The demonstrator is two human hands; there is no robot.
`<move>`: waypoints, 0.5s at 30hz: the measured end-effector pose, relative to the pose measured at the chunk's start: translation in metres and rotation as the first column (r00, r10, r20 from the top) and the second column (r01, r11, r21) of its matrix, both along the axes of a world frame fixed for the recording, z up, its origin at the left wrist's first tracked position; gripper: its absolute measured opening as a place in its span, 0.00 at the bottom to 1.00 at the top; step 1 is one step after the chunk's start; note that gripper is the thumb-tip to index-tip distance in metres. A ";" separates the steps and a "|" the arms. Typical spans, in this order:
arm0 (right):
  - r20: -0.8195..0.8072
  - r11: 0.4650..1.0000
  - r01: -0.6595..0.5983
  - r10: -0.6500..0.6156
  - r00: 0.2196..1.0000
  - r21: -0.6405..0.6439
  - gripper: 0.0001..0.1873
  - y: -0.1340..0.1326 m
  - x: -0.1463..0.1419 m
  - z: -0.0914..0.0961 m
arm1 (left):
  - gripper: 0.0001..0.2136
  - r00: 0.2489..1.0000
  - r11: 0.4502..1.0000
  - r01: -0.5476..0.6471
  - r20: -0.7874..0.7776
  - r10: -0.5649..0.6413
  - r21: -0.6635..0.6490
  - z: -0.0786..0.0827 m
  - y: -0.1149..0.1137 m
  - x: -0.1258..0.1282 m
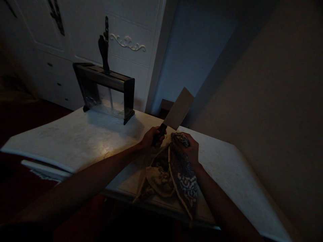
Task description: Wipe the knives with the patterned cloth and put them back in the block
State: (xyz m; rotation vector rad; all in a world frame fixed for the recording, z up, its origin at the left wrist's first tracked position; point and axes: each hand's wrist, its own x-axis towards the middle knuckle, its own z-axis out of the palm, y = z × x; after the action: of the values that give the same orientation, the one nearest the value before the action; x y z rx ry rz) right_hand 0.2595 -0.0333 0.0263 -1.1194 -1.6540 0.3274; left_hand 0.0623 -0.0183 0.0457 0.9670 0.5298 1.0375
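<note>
A cleaver (pixel 178 109) with a broad rectangular blade points up and to the right over the table. Its dark handle is wrapped by the fingers of my left hand (pixel 151 138). My right hand (pixel 189 148) is closed around the bunched top of a dark patterned towel (pixel 183 171), just below the blade. The towel hangs down in folds with pale edging and reaches past the table's near edge. Between the bunched cloth and the blade there is a small gap or light contact; I cannot tell which.
A knife block (pixel 104 75) with clear sides stands at the table's back left, one black-handled knife (pixel 103 53) upright in it. The pale table (pixel 101 134) meets a wall (pixel 264 84) on the right. White cabinets (pixel 83 37) stand behind.
</note>
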 end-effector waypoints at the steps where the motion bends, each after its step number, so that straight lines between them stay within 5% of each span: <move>1: 0.001 1.000 0.003 -0.003 1.000 0.001 0.17 0.000 0.000 0.000 | 0.09 1.000 1.000 0.000 -0.007 0.000 0.008 0.000 -0.001 0.000; 15: -0.025 1.000 0.020 -0.020 0.999 0.000 0.17 0.001 -0.001 -0.001 | 0.10 0.997 0.999 -0.039 -0.063 0.040 0.018 -0.005 0.003 0.003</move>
State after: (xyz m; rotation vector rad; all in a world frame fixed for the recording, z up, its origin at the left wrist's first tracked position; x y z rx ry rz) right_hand 0.2588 -0.0325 0.0253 -1.1266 -1.6194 0.3272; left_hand 0.0649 -0.0155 0.0404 1.0101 0.5956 1.0504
